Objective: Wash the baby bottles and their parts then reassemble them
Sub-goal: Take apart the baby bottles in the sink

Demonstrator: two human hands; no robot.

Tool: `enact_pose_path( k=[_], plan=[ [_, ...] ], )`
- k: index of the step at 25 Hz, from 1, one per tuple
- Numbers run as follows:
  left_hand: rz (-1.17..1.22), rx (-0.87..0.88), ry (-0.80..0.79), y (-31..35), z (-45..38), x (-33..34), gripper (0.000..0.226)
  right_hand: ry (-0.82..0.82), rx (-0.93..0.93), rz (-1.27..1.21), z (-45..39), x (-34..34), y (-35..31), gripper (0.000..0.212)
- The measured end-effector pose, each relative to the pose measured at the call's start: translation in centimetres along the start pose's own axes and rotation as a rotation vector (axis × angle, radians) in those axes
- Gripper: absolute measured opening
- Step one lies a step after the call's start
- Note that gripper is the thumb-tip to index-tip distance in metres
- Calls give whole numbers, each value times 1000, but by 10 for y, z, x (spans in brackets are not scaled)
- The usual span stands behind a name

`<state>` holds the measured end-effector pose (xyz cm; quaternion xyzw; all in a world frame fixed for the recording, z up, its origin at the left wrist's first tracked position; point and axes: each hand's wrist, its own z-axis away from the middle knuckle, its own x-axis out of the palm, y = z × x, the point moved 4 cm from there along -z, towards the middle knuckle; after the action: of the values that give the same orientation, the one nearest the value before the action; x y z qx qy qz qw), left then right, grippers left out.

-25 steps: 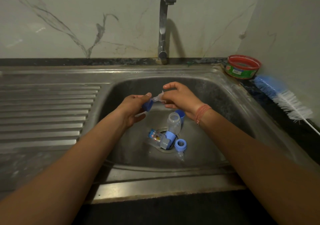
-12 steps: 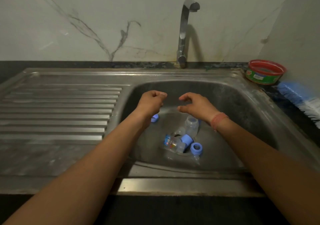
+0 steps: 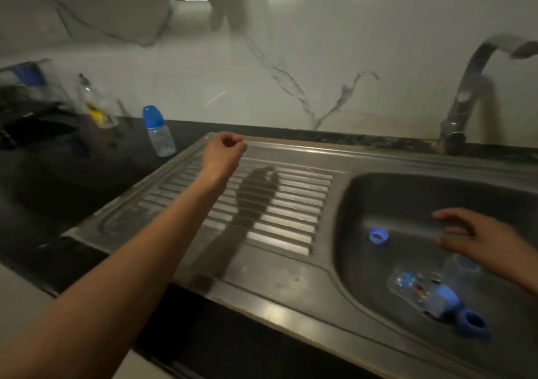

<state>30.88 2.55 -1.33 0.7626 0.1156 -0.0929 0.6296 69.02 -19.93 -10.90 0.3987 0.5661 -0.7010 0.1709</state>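
Reaching toward the capped clear baby bottle [image 3: 158, 131] at frame's upper left, the left hand [image 3: 224, 153] has fingers curled together, empty (apparently); the right hand [image 3: 477, 237], fingers spread, hovers over loose blue-and-clear bottle parts [image 3: 436, 294] in the steel sink [image 3: 343, 218].

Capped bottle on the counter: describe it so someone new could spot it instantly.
Start at the steel drainboard left of the sink. Just beyond its far-left corner, on the dark counter against the marble wall, stands the bottle. It is the only upright, assembled one: clear body, blue domed cap on, while the other bottle parts lie loose in the sink.
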Motion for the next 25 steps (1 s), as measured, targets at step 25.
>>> enact_pose_path(
  k=[25],
  plan=[
    [-142,-89,156,-101,-175,-127,71,-190,-680,32,-65,169,-331,66]
  ],
)
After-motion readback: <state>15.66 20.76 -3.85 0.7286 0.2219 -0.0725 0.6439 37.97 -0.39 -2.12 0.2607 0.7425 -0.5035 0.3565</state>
